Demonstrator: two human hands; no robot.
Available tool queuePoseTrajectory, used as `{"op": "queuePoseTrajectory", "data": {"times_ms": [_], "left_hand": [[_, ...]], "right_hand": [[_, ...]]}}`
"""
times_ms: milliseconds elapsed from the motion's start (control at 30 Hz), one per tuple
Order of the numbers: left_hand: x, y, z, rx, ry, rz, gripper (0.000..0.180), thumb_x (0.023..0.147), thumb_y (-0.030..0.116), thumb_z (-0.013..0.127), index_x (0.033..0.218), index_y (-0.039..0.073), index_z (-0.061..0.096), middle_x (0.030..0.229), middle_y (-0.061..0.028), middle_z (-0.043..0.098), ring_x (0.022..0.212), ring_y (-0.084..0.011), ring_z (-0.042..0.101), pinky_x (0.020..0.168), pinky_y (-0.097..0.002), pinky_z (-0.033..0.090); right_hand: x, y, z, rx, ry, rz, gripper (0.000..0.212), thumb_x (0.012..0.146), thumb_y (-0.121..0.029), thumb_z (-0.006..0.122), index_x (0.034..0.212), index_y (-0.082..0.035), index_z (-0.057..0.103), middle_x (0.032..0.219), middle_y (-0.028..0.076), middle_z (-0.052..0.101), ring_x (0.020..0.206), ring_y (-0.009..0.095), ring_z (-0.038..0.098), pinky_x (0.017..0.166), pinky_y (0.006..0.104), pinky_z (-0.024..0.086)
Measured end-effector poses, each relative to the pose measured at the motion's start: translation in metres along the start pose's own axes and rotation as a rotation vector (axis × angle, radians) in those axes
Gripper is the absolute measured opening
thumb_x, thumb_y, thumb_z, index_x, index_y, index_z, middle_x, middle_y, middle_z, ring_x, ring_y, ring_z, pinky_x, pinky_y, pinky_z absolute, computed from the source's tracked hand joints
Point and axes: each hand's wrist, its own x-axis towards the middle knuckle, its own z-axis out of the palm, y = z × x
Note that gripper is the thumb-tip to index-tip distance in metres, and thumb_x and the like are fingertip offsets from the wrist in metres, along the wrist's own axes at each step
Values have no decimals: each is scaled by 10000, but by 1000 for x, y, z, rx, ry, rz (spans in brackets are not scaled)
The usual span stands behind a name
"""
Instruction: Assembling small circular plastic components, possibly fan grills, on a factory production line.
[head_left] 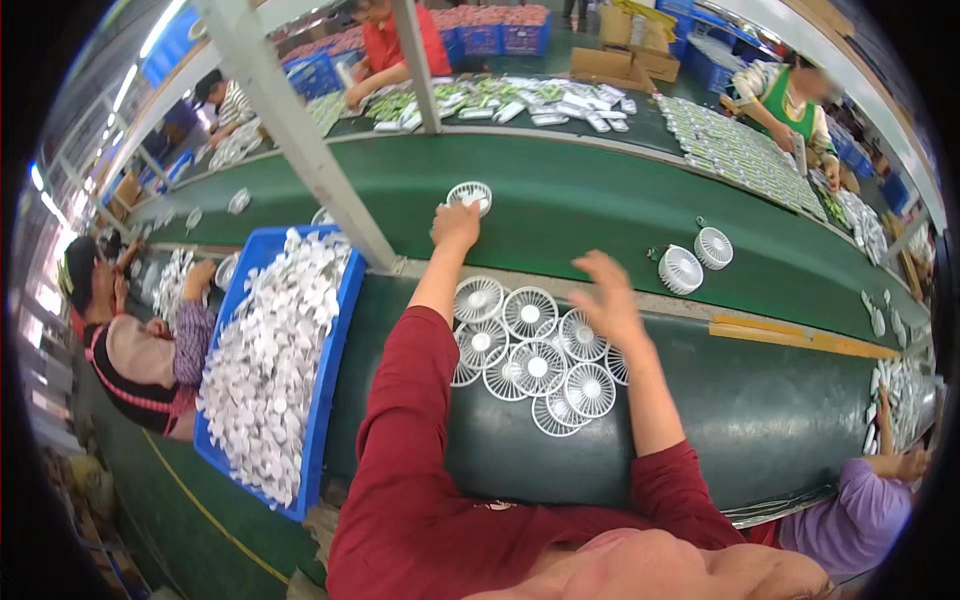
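My left hand (456, 226) reaches out over the green conveyor belt, its fingers closed on the near edge of a round white fan head (478, 192). Part of that fan head is hidden by the hand. My right hand (608, 305) is raised with fingers apart and nothing in it, just beyond the right side of a pile of round white fan grilles (536, 366). These grilles have thin spokes around a solid centre and overlap each other on the dark green worktable (480, 440) in front of me.
A blue bin (335, 390) full of small white plastic parts stands left of me, beside a metal post (310, 150). Two white fan heads (681, 270) lie on the belt to the right. A yellow strip (800, 337) edges the table. Several co-workers sit around the line.
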Motion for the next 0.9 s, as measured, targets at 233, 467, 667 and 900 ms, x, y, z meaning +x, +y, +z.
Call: {"op": "queuePoseTrajectory", "data": {"times_ms": [233,467,667,900], "left_hand": [[3,26,17,-263,34,121,196,856,215,614,972,57,617,1006,-194,678,955,-402,642,824,-490,502],[-49,8,25,-441,129,451,136,945,168,524,1026,59,522,868,-206,662,852,-421,632,733,-517,476],[-102,-3,9,-840,115,313,223,932,189,609,1055,4,608,934,-99,690,839,-166,654,752,-301,499],[-162,41,-12,-1711,-407,18,347,979,279,554,1219,29,561,1133,-84,643,1006,-186,625,865,-334,511]], "right_hand": [[-23,-24,29,-224,-132,11,615,766,-310,759,1309,-116,544,1289,200,529,1233,369,465,1022,457,362],[-14,-29,24,275,-16,235,509,759,-76,723,1217,-66,500,962,112,636,877,298,638,780,410,499],[-2,-35,3,512,201,154,150,799,20,648,946,-6,648,933,46,570,843,138,592,747,264,487],[-3,-51,-13,189,447,-215,283,653,68,631,911,-33,574,1256,172,581,1181,359,539,988,424,428]]}}
